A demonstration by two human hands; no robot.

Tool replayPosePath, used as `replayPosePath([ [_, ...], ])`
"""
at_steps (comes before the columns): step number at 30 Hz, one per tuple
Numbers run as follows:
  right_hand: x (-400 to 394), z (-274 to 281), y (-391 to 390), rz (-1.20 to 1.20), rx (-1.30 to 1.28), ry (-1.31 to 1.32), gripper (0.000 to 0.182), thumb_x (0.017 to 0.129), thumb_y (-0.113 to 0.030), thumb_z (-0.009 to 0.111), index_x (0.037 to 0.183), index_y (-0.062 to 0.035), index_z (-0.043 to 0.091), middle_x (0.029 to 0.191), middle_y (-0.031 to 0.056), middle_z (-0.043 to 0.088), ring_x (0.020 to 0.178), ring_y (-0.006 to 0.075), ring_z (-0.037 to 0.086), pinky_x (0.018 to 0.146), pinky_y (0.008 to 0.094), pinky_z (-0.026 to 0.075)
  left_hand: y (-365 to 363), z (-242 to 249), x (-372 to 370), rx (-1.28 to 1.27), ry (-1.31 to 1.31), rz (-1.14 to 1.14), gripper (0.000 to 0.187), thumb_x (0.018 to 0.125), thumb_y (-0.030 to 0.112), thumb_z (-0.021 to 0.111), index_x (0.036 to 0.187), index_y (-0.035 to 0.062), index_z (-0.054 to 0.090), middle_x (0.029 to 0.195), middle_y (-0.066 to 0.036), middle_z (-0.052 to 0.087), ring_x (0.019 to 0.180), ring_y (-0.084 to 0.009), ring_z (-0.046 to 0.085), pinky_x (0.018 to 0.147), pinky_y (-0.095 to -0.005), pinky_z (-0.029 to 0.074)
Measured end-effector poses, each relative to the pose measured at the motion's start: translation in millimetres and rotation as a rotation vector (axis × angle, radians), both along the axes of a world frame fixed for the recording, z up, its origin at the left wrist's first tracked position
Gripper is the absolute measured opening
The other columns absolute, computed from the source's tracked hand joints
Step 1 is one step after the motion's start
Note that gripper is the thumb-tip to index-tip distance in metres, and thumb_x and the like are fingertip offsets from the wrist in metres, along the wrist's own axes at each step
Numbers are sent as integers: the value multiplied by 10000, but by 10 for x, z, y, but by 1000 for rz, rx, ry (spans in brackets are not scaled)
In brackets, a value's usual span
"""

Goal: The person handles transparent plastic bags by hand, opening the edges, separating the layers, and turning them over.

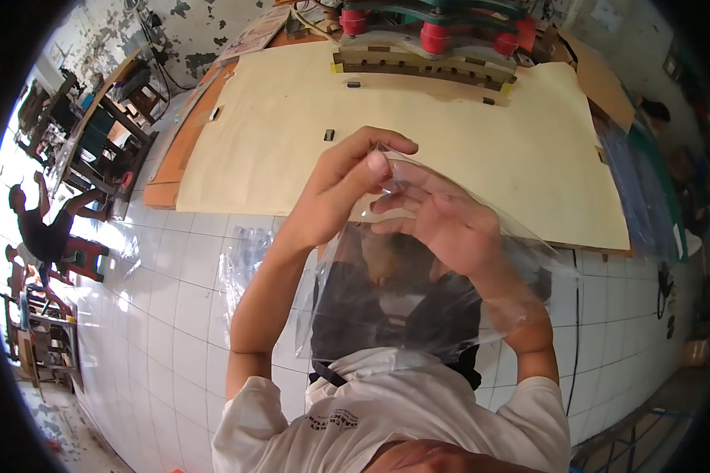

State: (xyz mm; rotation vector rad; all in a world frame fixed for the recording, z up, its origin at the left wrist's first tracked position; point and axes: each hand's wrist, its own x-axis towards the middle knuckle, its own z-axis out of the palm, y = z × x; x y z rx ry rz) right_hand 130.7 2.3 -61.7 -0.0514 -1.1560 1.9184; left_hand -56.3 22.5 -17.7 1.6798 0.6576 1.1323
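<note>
A clear plastic sheet hangs in front of my body, spread from chest height up toward the table edge. My left hand pinches its upper edge between thumb and fingers, with the index finger stretched past the fold. To the right, my right hand shows through the film, its fingers spread and pointing toward the left hand. The plastic also lies over part of my right forearm.
A table with a cream covering stands ahead, bearing small dark blocks. At its back is a green machine with red fittings. Clear plastic hangs at the right edge. A person sits far left by a workbench.
</note>
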Motion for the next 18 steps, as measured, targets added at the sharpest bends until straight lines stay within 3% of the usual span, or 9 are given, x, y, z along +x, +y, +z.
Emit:
replayPosePath([
  [4, -7, -30, -115, -99, 59, -43, 652, 953, -391, 426, 1414, 47, 284, 1399, 188, 379, 1279, 321, 386, 1037, 501, 332, 32, -141, 22, 194, -53, -147, 517, 963, 423, 356, 1208, 4, 535, 1288, -178, 499, 1202, -273, 470, 1000, -361, 353],
  [7, 15, 43, -209, -393, 631, -373, 596, 986, -445, 354, 1388, -6, 372, 1362, 190, 397, 1271, 312, 372, 1054, 440, 305, 4, -248, 104, 326, -146, -140, 586, 966, 472, 291, 1211, 1, 538, 1334, -216, 462, 1230, -314, 448, 1027, -409, 332],
  [8, 37, 126, -250, -395, 629, -373, 596, 986, -445, 354, 1388, -6, 372, 1362, 190, 397, 1271, 312, 372, 1054, 440, 305, -44, -261, 114, 305, -178, -174, 597, 968, 475, 271, 1216, 3, 538, 1345, -237, 445, 1251, -348, 426, 1042, -439, 312],
  [10, 95, 242, -331, -515, 862, -616, 518, 969, -366, 441, 1349, -15, 426, 1348, 185, 391, 1250, 329, 381, 1050, 445, 311, -94, -265, 121, 282, -209, -210, 608, 969, 477, 251, 1222, 4, 538, 1356, -257, 429, 1272, -381, 403, 1058, -469, 293],
  [11, 104, 179, -365, -578, 927, -666, 479, 932, -286, 519, 1329, -26, 452, 1348, 191, 388, 1225, 355, 397, 1043, 449, 316, -106, -257, 122, 423, -167, -212, 606, 971, 467, 239, 1224, 5, 539, 1357, -275, 420, 1278, -409, 389, 1065, -488, 279],
  [12, 105, 188, -407, -579, 923, -669, 479, 932, -286, 519, 1329, -26, 452, 1348, 191, 388, 1225, 355, 397, 1043, 449, 316, -127, -241, 121, 563, -125, -213, 604, 973, 457, 227, 1225, 7, 540, 1357, -292, 410, 1285, -437, 375, 1072, -506, 265],
  [14, 94, 229, -480, -525, 1020, -649, 468, 910, -232, 547, 1328, -41, 459, 1355, 200, 379, 1224, 379, 397, 1046, 457, 310, -230, -159, 83, 588, -101, -243, 581, 976, 426, 230, 1232, 4, 536, 1360, -318, 392, 1289, -472, 357, 1071, -525, 253],
  [15, 79, 172, -498, -459, 979, -605, 486, 924, -283, 538, 1331, -33, 446, 1361, 208, 372, 1238, 388, 389, 1049, 466, 307, -291, -137, 76, 591, -113, -239, 585, 972, 428, 241, 1244, -2, 529, 1367, -323, 381, 1289, -472, 357, 1068, -514, 260],
  [18, 59, 179, -523, -470, 1041, -548, 547, 924, -351, 544, 1345, -26, 419, 1373, 205, 357, 1263, 389, 370, 1052, 469, 308, -408, -91, 16, 522, -96, -196, 712, 922, 558, 345, 1303, -29, 477, 1388, -333, 350, 1297, -465, 352, 1041, -472, 311],
])
